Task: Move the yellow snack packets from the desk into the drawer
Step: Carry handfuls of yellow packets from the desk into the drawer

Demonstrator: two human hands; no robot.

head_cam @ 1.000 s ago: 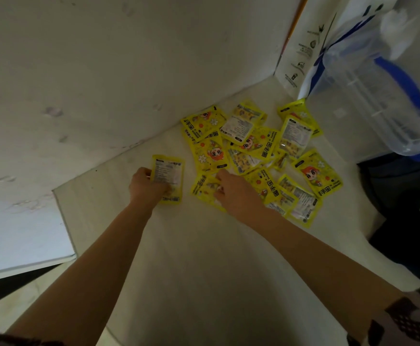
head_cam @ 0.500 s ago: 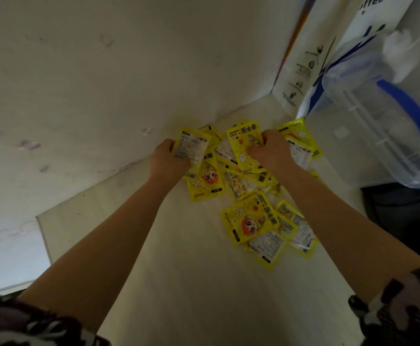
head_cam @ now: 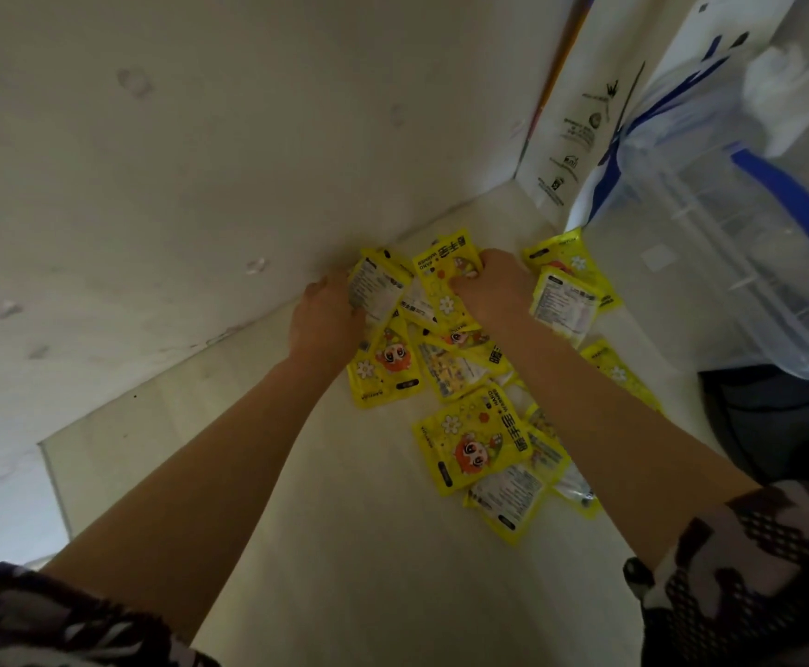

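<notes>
Two hands: both at the far end of the pile, by the wall (head_cam: 176, 185).
Left fingers: the left hand (head_cam: 328, 320) curls round a label-side packet (head_cam: 377, 288), pinching it upright, likely to stack more against it.
Right fingers: the right hand (head_cam: 491, 291) clutches a cartoon-face packet (head_cam: 445, 276), gathering.
Loose packets (head_cam: 472, 445): strewn flat on the table (head_cam: 344, 546), toward the near right.
Right side: a clear tub (head_cam: 729, 262) hems the heap in.
Drawer: out of sight.

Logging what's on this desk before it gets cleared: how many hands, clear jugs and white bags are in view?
Hands: 2, the left hand and right hand, each gripping yellow packets.
Clear jug with blue handle: 1.
White printed bag: 1.
Total: 4.
</notes>
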